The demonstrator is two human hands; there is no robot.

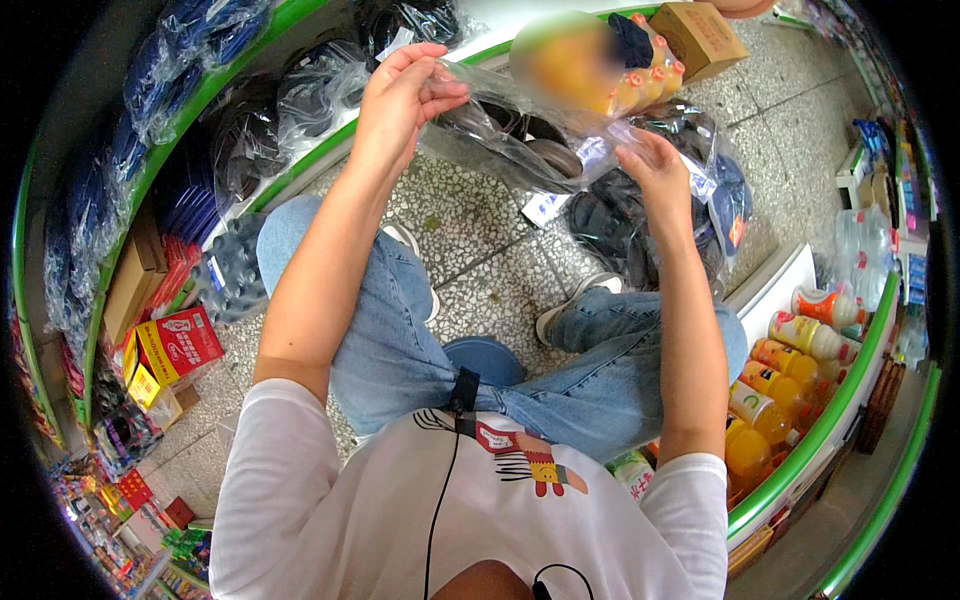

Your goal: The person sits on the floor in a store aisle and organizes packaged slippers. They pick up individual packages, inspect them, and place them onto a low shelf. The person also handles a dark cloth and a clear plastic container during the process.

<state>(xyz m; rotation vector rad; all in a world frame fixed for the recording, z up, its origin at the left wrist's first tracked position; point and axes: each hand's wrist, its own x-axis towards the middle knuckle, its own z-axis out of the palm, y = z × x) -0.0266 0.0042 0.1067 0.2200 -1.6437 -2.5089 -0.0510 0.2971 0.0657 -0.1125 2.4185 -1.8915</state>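
Observation:
A clear plastic bag (491, 154) is stretched between my two hands above the floor. My left hand (409, 101) pinches its left end between thumb and fingers. At the other end, my right hand (660, 169) grips the plastic. Dark, rounded items (553, 155) show through or behind the film; I cannot tell exactly what they are. Below and beside my right hand, more dark goods in clear bags (619, 221) lie heaped on the speckled floor. A white printed tag (544, 208) sticks out at the heap's left side.
A green-edged shelf (311, 150) on the left bears bagged dark goods (247, 135). Shrink-wrapped bottles (232, 266) and a red-and-yellow carton (180, 341) sit nearby. Orange drink bottles (780, 367) line the right shelf. Ahead are wrapped orange bottles (649, 86) and a cardboard box (697, 41). A blue stool (484, 360) is under me.

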